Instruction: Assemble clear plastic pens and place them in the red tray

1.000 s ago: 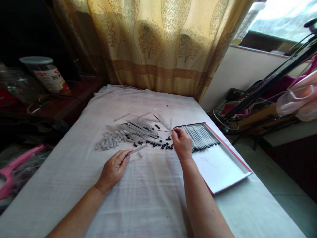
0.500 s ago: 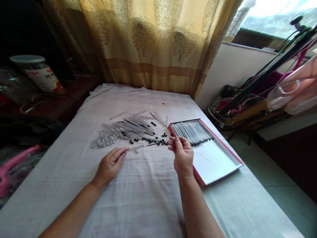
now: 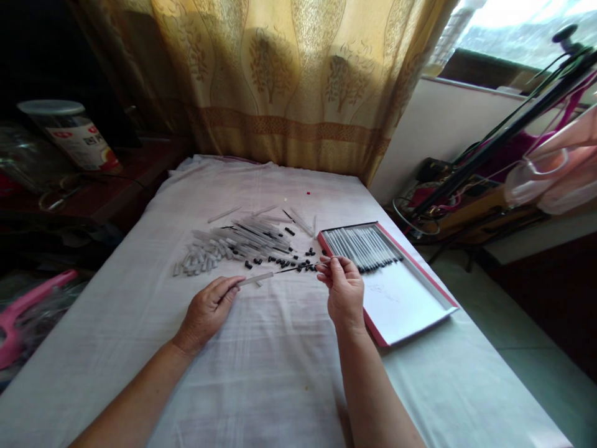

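Note:
My left hand (image 3: 208,311) pinches the rear end of a frosted clear pen barrel (image 3: 257,279), which points right. Between thumb and fingers of my right hand (image 3: 344,291) is a thin pen refill (image 3: 290,269) with dark ink; its left end meets the barrel's open end, and whether it is inside cannot be made out. Beyond my hands lies a heap of loose barrels and refills (image 3: 254,236). White pen caps (image 3: 200,258) are piled at its left, and small black plugs (image 3: 273,262) are scattered along its near side. Beside my right hand, a red-edged box lid (image 3: 410,311) holds a row of assembled pens (image 3: 361,246).
White cloth (image 3: 261,386) covers the table. A tiny red piece (image 3: 308,193) lies toward the back, before a gold curtain (image 3: 298,81). At left, a dark side table carries a lidded canister (image 3: 77,137); a pink plastic handle (image 3: 28,311) is below. A black pole (image 3: 504,137) slants at right.
Both hands keep nearly the same place and grip on the barrel and the refill. The view has shifted very slightly.

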A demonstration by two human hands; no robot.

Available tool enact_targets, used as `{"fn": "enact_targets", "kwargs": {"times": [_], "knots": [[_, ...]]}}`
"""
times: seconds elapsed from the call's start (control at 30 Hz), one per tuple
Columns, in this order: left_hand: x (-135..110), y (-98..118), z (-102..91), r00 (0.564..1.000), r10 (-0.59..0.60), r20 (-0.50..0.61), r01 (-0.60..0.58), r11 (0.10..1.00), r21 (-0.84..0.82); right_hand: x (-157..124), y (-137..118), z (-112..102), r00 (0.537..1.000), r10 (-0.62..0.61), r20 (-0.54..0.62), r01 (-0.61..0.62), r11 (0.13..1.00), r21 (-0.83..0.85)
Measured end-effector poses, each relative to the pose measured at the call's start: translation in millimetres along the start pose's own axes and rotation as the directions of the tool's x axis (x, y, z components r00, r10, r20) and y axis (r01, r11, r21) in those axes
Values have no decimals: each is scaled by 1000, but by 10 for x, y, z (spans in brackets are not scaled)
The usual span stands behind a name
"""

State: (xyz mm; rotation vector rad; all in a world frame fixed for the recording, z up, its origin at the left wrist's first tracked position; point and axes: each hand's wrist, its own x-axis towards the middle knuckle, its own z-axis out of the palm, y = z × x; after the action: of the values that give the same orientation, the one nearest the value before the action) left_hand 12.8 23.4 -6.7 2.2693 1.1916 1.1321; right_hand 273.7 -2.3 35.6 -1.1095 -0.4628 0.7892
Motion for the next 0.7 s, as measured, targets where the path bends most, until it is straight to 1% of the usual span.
{"fn": "enact_targets", "kwargs": {"times": [0.3, 0.47, 0.53, 0.6, 0.7], "knots": [[-15, -6, -5, 1000, -4, 10, 4, 1000, -12, -14, -27, -35, 1000, -19, -12, 19, 1000, -8], [-9, 8, -7, 999, -26, 37, 28, 999, -28, -32, 4, -20, 1000, -3, -1, 3, 1000, -15], [-11, 21, -13, 998, -39, 58, 40, 999, -29, -61, 21, 1, 1000, 6, 23, -6, 1000, -19], [-16, 35, -17, 996, -43, 79, 44, 999, -17, -110, 45, 32, 997, 28, 74, -25, 999, -40], [-27, 55, -16, 993, -57, 100, 54, 998, 35, -215, 112, 97, 985, 68, 161, -49, 991, -123]]}}
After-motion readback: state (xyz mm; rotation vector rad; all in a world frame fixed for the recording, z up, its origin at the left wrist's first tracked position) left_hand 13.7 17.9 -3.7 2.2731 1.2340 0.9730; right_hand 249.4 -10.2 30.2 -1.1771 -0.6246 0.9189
